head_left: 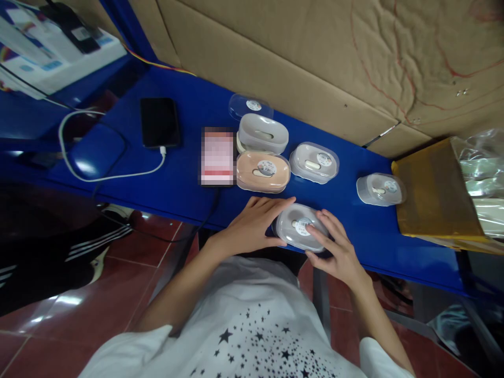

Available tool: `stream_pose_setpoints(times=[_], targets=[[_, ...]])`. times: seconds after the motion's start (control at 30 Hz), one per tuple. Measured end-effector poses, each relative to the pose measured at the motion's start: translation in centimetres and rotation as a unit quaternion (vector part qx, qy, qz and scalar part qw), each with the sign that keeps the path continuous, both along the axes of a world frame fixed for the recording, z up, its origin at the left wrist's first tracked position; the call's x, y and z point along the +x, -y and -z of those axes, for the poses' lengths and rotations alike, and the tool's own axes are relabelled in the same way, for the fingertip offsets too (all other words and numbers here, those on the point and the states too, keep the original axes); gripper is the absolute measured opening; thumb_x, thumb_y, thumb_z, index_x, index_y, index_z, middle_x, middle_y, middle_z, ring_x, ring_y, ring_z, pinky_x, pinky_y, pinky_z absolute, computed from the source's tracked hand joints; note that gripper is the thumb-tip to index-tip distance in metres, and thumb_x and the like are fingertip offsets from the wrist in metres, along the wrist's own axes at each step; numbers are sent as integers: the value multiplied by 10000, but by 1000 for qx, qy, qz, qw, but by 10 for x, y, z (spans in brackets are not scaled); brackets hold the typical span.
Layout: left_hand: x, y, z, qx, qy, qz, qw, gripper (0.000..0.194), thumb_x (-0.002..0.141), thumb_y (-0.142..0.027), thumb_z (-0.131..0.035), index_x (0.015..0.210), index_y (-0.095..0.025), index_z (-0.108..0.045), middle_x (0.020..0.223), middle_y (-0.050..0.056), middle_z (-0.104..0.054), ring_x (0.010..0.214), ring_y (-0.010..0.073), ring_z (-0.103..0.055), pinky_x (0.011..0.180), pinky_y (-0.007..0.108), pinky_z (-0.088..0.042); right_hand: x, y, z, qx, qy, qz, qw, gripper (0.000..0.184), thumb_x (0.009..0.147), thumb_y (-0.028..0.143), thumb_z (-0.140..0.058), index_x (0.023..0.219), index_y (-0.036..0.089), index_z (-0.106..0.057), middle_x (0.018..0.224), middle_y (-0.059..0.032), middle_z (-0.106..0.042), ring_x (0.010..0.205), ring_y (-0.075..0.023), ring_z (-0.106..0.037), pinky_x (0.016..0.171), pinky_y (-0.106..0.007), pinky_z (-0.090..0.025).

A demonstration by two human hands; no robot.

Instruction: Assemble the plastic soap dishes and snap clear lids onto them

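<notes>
The right fingers are spread across the lid of an oval translucent plastic case, with the thumb against its near rim. The left fingers extend together, slightly curved, to the case's far rim at its left end, and that thumb meets the near rim. Both sets of fingers grasp the case lightly between them, neither clenched nor released. The case lies flat on the blue bench, close to its front edge, with a round white label on top. The left hand is turned palm down with the wrist low. The right hand is angled inward, with the wrist raised behind the knuckles. Both forearms, the left forearm and the right forearm, converge from the wearer's white star-printed T-shirt. Beyond the hands, a peach oval case sits beside a pale grey oval case, and another grey oval case lies against the peach one's far side. A clear oval lid lies behind them, and a further grey oval case stands apart to the right. To the left are a blurred pink packet and a black smartphone connected to a white charging cable. A yellow-brown package occupies the bench's right end, against a cardboard wall.
</notes>
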State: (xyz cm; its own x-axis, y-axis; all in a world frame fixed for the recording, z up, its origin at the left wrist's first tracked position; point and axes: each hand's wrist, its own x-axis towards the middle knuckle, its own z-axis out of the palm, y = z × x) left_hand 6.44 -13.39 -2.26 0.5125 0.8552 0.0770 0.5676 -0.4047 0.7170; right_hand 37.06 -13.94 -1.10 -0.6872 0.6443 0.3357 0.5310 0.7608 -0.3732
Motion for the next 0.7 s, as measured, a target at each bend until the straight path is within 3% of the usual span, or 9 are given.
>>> stream_pose_setpoints(times=[0.7], targets=[[-1, -1, 0, -3, 0, -10, 1000, 964, 946, -543, -842, 1726, -347, -312, 1740, 76, -471, 1563, 363, -472, 1293, 529, -334, 0, -12, -21, -49, 28, -18, 998, 819, 992, 267, -773, 1692, 478, -403, 1787, 14, -383, 1607, -365, -442, 1225, -694, -531]])
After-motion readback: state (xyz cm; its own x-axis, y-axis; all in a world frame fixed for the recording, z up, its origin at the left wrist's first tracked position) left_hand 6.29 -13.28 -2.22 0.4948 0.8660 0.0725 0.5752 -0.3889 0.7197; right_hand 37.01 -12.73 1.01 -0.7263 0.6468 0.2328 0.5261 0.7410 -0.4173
